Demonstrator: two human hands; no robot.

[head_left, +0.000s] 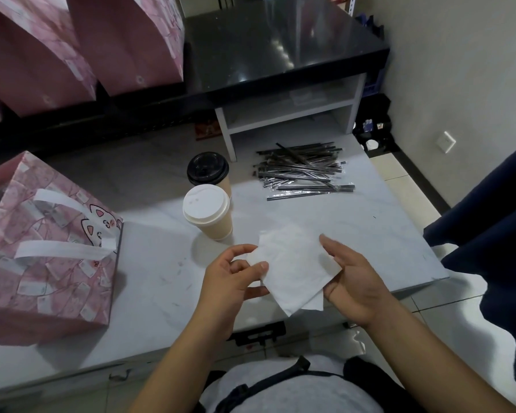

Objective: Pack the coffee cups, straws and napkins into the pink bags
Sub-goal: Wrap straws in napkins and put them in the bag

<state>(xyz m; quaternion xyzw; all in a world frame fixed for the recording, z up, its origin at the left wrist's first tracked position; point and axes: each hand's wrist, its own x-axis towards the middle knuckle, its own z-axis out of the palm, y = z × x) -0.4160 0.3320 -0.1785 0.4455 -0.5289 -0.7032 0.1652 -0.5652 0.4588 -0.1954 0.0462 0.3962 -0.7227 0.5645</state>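
Above the near edge of the pale marble-patterned table (370, 234), a thin, creased white napkin (292, 269) spans both hands. Left hand (230, 281) pinches its left corner; right hand (355, 278), fingers relaxed, supports its right edge.

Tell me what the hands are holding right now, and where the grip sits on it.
A white napkin. The left hand pinches its left edge between thumb and fingers; the right hand supports its right edge from beneath.

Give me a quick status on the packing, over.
Left hand pinches the napkin; right hand supports it, fingers straight. Cups and straws still on counter. Pink bag at left, nothing blocking.
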